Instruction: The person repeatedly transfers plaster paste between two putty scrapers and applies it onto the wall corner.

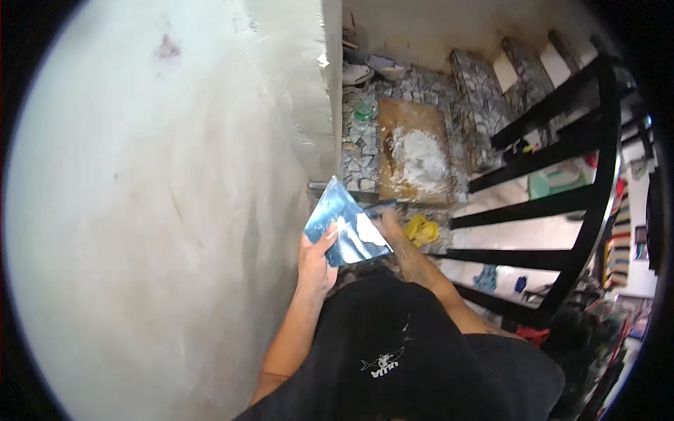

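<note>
My left hand [319, 259] grips a shiny flat metal sheet [337, 210] by its lower left edge, thumb on top. A lump of white plaster [370, 233] clings to the sheet's right side. My right hand [385, 223] is just beyond the sheet's right edge, partly hidden and blurred. A dark, flat-looking piece shows at its fingers, but its kind is not clear. Beyond both hands, a brown board [392, 179] lies on the stone-patterned landing with a heap of white plaster [423, 160] on it.
A pale wall [210, 175] fills the left, ending in a corner edge. Black railing bars [519, 221] run along the right. A yellow plastic bag [421, 230] lies by my right forearm. A clear bottle with green [362, 112] stands left of the board; stone-patterned steps [477, 84] rise beyond.
</note>
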`<state>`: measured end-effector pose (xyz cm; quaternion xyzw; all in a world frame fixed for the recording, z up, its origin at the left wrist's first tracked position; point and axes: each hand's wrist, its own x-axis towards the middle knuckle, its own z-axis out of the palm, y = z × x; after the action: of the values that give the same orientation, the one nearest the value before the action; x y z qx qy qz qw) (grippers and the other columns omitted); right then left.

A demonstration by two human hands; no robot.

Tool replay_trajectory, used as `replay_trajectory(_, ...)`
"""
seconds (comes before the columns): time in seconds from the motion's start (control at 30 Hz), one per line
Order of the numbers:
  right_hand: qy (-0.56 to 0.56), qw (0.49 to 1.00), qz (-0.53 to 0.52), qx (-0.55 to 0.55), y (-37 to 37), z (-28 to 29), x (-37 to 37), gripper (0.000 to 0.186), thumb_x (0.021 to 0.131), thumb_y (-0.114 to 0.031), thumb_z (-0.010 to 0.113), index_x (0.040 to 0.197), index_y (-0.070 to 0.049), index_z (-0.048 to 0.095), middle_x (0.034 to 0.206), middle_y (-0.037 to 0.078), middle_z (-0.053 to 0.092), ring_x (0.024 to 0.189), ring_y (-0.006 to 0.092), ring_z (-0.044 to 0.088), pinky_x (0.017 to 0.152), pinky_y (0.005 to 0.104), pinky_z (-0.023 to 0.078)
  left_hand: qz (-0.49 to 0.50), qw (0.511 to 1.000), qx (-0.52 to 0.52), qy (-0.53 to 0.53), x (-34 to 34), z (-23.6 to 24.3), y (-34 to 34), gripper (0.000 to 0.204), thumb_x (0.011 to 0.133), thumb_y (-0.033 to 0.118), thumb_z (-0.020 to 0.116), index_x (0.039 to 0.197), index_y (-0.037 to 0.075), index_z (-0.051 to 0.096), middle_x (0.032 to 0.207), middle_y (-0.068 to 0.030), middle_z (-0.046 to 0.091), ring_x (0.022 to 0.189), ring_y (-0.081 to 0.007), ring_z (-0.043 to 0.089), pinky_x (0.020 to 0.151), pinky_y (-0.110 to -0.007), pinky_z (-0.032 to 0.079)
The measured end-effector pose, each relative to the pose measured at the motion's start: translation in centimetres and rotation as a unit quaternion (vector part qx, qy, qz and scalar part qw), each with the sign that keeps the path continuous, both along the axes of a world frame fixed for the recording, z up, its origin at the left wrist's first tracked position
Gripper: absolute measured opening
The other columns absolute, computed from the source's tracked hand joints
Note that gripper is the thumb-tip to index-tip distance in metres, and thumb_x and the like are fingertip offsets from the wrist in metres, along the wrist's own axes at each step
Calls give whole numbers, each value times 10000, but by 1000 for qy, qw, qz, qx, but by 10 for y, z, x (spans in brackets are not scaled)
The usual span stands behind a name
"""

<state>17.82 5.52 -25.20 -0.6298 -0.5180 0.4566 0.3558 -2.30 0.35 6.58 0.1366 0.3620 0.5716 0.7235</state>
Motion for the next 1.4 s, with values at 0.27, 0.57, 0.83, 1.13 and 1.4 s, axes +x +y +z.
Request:
replay_trajectory(0.27, 559, 678, -465, -109, 168, 96, -121, 197, 704, -96, 495, 896, -67, 461, 816, 136, 514, 621, 255, 556, 483, 420, 467, 28, 995, 25, 94, -4, -9, 9, 294, 797, -18, 432, 1089, -24, 405, 991, -127, 532, 903, -221, 547, 791, -350, 467)
replay_trajectory(0.57, 476, 745, -425, -196, 206, 159, -128, 452, 754, -117, 374, 1177, 10, 281, 1134, 234, 417, 965, 353, 496, 758, 441, 446, 26, 990, 35, 136, 5, 2, 13, 273, 822, 37, 423, 1087, -31, 419, 991, -142, 543, 897, -241, 553, 785, -364, 466)
replay_trajectory(0.83, 268, 860, -420, -107, 215, 199, -136, 564, 711, -164, 480, 1158, 86, 245, 1178, 284, 332, 1067, 385, 403, 888, 422, 350, 81, 988, 12, 127, 13, 8, 14, 274, 801, -9, 436, 1073, -27, 419, 972, -126, 551, 884, -212, 557, 793, -346, 460)
replay_trajectory(1.13, 306, 868, -379, -93, 188, 282, -105, 597, 696, -148, 501, 1160, 98, 216, 1140, 256, 337, 1033, 390, 424, 890, 414, 350, 67, 987, 49, 140, 21, 24, 7, 248, 802, -5, 426, 1047, -44, 434, 953, -140, 557, 880, -219, 561, 787, -352, 462)
replay_trajectory(1.4, 339, 875, -343, -45, 163, 347, -101, 663, 704, -186, 583, 1163, 93, 194, 1163, 241, 326, 1015, 387, 452, 863, 404, 385, 69, 984, 86, 138, 18, 46, -17, 233, 821, 41, 426, 1041, -30, 450, 967, -137, 557, 869, -224, 564, 767, -351, 472)
